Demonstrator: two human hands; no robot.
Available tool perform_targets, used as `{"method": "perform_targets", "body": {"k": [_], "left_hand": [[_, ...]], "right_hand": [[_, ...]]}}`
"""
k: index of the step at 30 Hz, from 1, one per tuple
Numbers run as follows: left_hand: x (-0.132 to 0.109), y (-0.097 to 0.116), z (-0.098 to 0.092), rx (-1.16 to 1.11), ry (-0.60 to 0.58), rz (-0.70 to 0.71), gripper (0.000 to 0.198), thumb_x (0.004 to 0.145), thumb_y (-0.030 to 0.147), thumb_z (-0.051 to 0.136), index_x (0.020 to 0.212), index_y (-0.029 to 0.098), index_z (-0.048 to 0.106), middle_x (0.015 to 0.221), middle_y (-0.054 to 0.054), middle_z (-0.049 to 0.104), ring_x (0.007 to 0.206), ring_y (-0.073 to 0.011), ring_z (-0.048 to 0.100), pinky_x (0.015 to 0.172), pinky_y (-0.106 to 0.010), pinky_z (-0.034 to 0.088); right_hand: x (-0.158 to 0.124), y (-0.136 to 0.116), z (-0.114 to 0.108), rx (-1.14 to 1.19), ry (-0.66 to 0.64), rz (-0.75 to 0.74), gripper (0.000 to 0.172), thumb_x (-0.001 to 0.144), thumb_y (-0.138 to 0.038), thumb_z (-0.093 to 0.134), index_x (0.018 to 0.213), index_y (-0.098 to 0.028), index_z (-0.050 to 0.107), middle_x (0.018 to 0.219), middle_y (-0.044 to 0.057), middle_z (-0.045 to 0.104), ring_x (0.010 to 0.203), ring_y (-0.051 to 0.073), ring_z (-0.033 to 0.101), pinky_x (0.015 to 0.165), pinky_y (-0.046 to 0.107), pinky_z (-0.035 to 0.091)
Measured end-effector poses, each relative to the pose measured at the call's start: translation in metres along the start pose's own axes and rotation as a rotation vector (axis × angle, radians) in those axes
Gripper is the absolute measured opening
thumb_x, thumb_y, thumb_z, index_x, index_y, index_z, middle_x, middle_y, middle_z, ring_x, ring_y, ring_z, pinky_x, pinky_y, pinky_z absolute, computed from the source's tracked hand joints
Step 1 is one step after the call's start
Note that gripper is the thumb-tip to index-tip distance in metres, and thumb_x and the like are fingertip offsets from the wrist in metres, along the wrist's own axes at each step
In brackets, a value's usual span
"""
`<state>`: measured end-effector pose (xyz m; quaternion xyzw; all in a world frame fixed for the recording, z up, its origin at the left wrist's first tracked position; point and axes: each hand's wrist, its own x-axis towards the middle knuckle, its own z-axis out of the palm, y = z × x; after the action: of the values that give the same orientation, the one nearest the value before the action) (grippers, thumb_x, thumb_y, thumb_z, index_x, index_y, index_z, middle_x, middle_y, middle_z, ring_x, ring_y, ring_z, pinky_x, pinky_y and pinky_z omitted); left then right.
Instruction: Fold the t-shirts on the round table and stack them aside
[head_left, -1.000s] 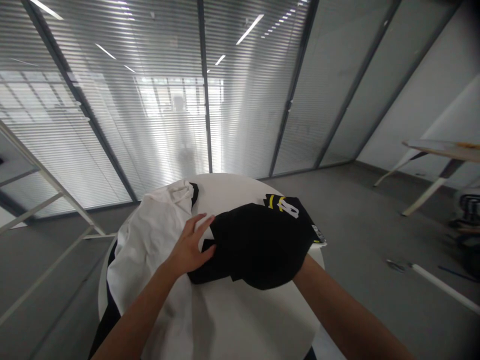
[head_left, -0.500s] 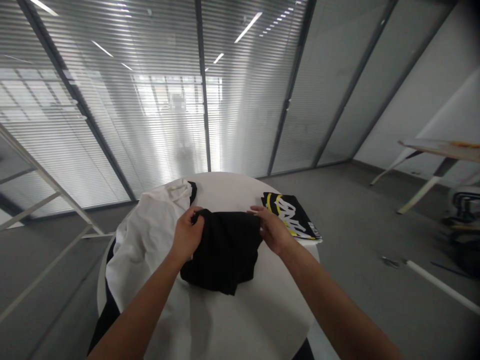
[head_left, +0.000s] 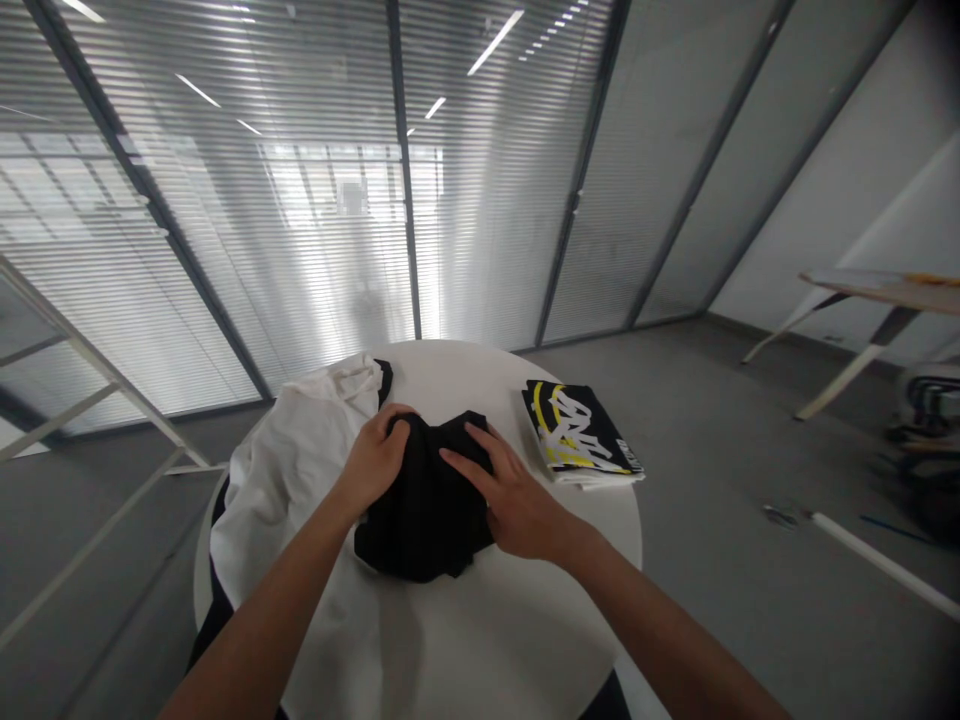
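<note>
A black garment [head_left: 420, 510] lies bunched and partly folded in the middle of a round white table [head_left: 525, 600]. My left hand [head_left: 379, 460] curls over its upper left edge, gripping the cloth. My right hand [head_left: 506, 495] lies flat on the garment's right side with fingers stretched out. A white garment [head_left: 300, 470] is spread over the table's left side, partly under the black one. A folded black shirt with a yellow and white print [head_left: 577, 435] rests at the table's right edge.
A wall of glass panels with blinds [head_left: 337, 200] stands behind the table. A white metal frame [head_left: 90, 400] leans at the left. At the far right are a desk [head_left: 877, 295], a chair [head_left: 930, 400] and a white tube [head_left: 885, 565] on the grey floor.
The black garment has been folded in from the right and is now much narrower. My right hand moved left onto it and flattened. The printed shirt is now uncovered.
</note>
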<state>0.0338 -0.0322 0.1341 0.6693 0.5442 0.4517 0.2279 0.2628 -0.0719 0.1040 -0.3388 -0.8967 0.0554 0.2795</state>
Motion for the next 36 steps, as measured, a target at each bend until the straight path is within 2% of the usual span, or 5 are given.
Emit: {"method": "perform_targets", "body": {"k": [7,14,19,28,36], "left_hand": [[-0.009,0.015,-0.022,-0.093,-0.300,0.087,0.031,0.085,0.024,0.045,0.101,0.022,0.071,0.107,-0.002,0.071,0.104,-0.0191,0.062,0.099,-0.031,0.044],[-0.018,0.048,-0.025,-0.551,-0.162,-0.249,0.039,0.081,0.031,0.054,0.115,0.018,0.067,0.092,-0.004,0.073,0.081,-0.0191,0.067,0.076,-0.031,0.053],[-0.021,0.066,-0.023,-0.484,-0.081,-0.124,0.034,0.083,0.036,0.056,0.110,0.019,0.069,0.102,-0.004,0.071,0.094,-0.0195,0.065,0.089,-0.032,0.049],[-0.026,0.057,-0.014,-0.475,0.048,-0.185,0.037,0.083,0.040,0.058,0.111,0.018,0.069,0.102,-0.006,0.071,0.094,-0.0206,0.065,0.086,-0.031,0.047],[-0.020,0.061,-0.036,-0.219,-0.142,-0.167,0.038,0.084,0.042,0.054,0.109,0.019,0.070,0.099,-0.005,0.073,0.095,-0.0230,0.065,0.086,-0.032,0.049]], "right_hand": [[0.003,0.030,0.012,-0.113,0.131,-0.028,0.038,0.086,-0.018,0.060,0.121,-0.032,0.063,0.140,0.010,0.048,0.137,0.031,0.035,0.109,0.055,0.034],[0.017,0.027,-0.003,0.384,0.426,0.307,0.024,0.094,-0.036,0.046,0.109,-0.024,0.061,0.116,0.009,0.057,0.113,0.021,0.054,0.099,0.040,0.046],[0.013,0.021,-0.005,0.780,0.235,0.679,0.044,0.082,-0.030,0.050,0.125,-0.025,0.049,0.121,0.009,0.055,0.100,0.022,0.060,0.082,0.041,0.053],[-0.042,-0.026,0.004,0.453,-0.139,0.322,0.119,0.063,-0.019,0.074,0.156,-0.030,0.000,0.161,0.010,-0.010,0.142,0.036,0.026,0.107,0.052,0.038],[-0.014,-0.009,0.018,0.923,0.224,0.501,0.043,0.070,-0.013,0.055,0.109,-0.025,0.069,0.107,0.003,0.069,0.102,0.023,0.063,0.091,0.040,0.050]]}}
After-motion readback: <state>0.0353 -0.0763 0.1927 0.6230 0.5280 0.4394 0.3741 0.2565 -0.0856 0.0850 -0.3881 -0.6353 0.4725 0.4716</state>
